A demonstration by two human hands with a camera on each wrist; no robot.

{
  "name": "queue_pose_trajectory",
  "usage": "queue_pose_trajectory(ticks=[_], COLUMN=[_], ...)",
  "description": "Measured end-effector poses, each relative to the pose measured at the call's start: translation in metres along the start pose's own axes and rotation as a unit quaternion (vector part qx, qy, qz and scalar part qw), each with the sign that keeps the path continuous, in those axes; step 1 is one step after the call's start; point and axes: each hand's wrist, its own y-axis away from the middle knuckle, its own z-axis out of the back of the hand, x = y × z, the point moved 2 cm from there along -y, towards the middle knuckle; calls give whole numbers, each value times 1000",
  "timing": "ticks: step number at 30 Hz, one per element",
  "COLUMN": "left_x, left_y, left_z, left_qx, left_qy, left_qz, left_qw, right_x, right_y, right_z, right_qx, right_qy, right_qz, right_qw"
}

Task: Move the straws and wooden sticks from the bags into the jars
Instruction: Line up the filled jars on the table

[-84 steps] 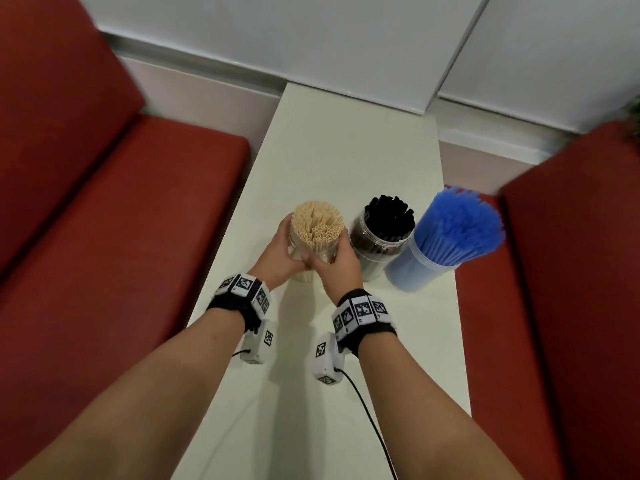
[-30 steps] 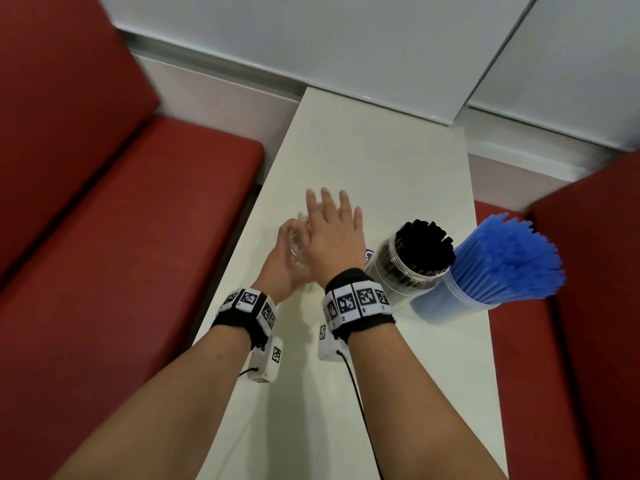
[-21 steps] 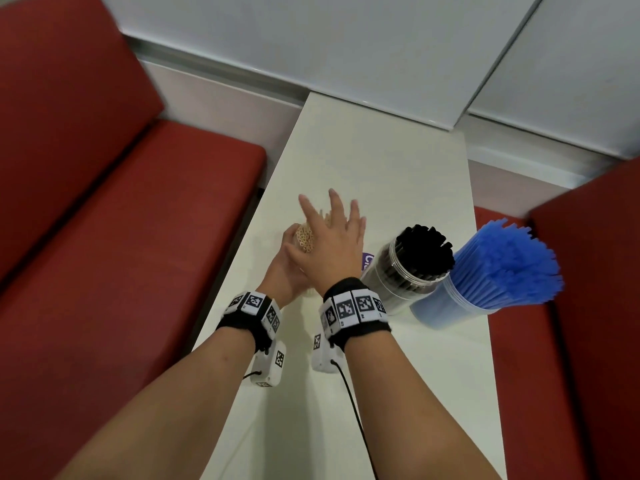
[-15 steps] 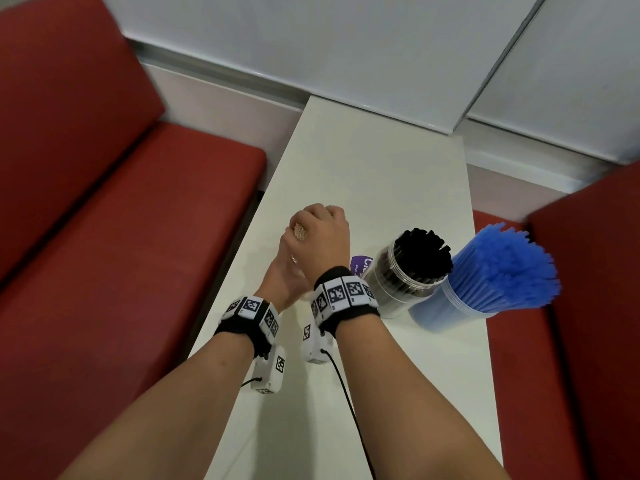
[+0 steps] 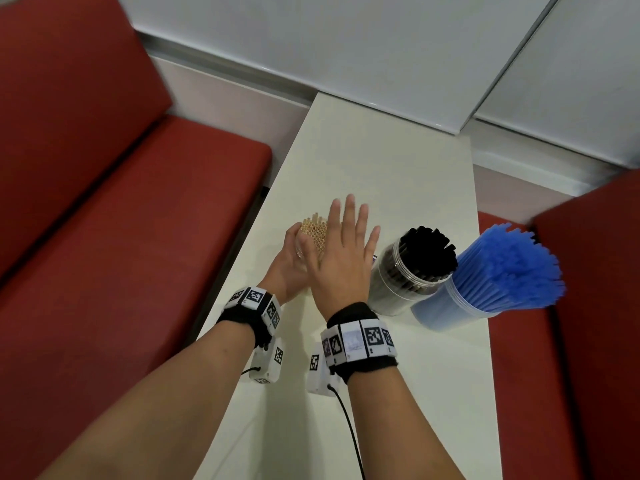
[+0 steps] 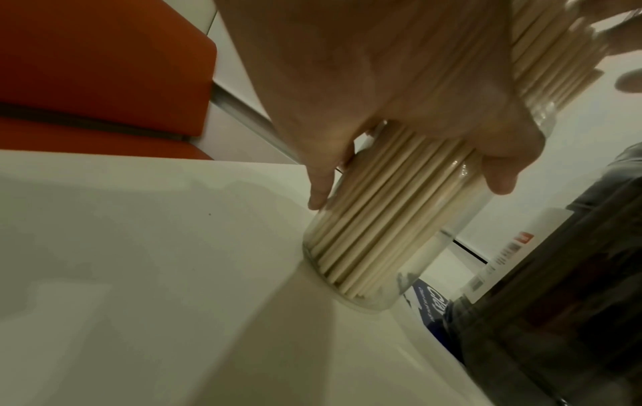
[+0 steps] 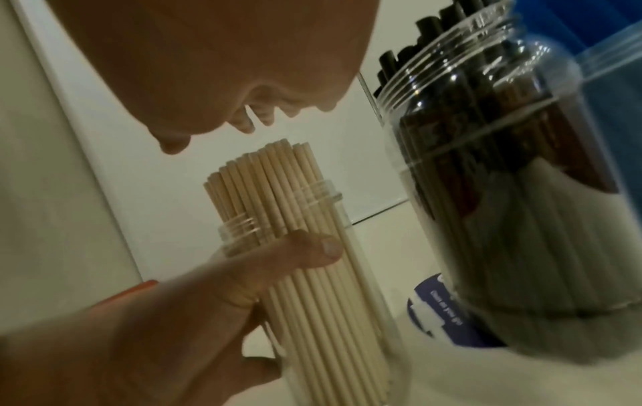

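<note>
Two red benches [image 5: 121, 237] flank a narrow white tabletop [image 5: 377, 161] that runs up to a pale panelled wall [image 5: 346, 39]; the right bench [image 5: 588, 323] shows only its seat and part of its backrest.

Three jars stand in a row across the near half of the tabletop. Furthest right is a clear jar [image 5: 446, 311] packed with blue straws [image 5: 509, 268] that fan out well above its rim. Just beside it, touching or nearly so, is a clear screw-neck jar [image 5: 394, 289] of black straws [image 5: 427, 252], their ends showing just above the mouth. A dark blue printed label [image 7: 437, 310] lies flat on the tabletop between this jar and the leftmost one.

The leftmost jar [image 6: 427, 247] is clear and stands upright on its base, filled with pale wooden sticks [image 7: 278, 181] that stick up past the threaded neck.

The left hand [image 5: 287, 268] is wrapped around this jar from the left side, thumb and fingers curled against its wall, grasping it. The right hand [image 5: 343, 258] is released: it lies flat, palm down, fingers straight and slightly spread, over the tops of the sticks. In the right wrist view a small gap shows between the palm and the stick ends.

Both wrists wear black bands with square black-and-white markers [image 5: 356, 337], and a cable [image 5: 349, 431] trails from the right one.
</note>
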Motion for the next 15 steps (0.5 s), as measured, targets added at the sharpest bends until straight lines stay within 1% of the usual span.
queue_pose_trajectory(ticks=[2,3,4,5,6,8,9,10,11,12,13,14,15], left_x=[7,6,4,2,1,7,10,15,20,25,29,29,29], left_y=[1,3,7,12,17,28,38,48,62,78,96,113,126], left_z=[-4,-2,1,5,7,9,11,12,11,9,4,-5,-18], left_qx=[6,-25,-51,-48,-19,33,30,-6,-70,-146,-199,-217,-203], left_qy=[59,37,-1,-25,-29,-56,-80,-106,-144,-180,-199,-207,-204], left_qz=[8,8,3,-3,2,27,52,77,91,79,48,2,-49], left_qw=[998,999,999,999,999,998,995,991,983,969,958,954,957], right_x=[-1,-2,-4,-5,-8,-14,-19,-25,-32,-40,-49,-58,-65], right_y=[4,5,6,8,11,23,30,36,41,43,42,40,35], right_z=[-1,0,3,9,18,35,45,54,63,71,79,86,90], right_qx=[68,90,92,77,46,-51,-111,-162,-198,-214,-212,-195,-167], right_qy=[6,-14,-48,-94,-148,-224,-232,-227,-220,-212,-203,-187,-160], right_qz=[21,26,26,23,18,17,21,24,23,15,4,-14,-35], right_qw=[997,996,994,992,988,973,966,960,955,953,956,963,972])
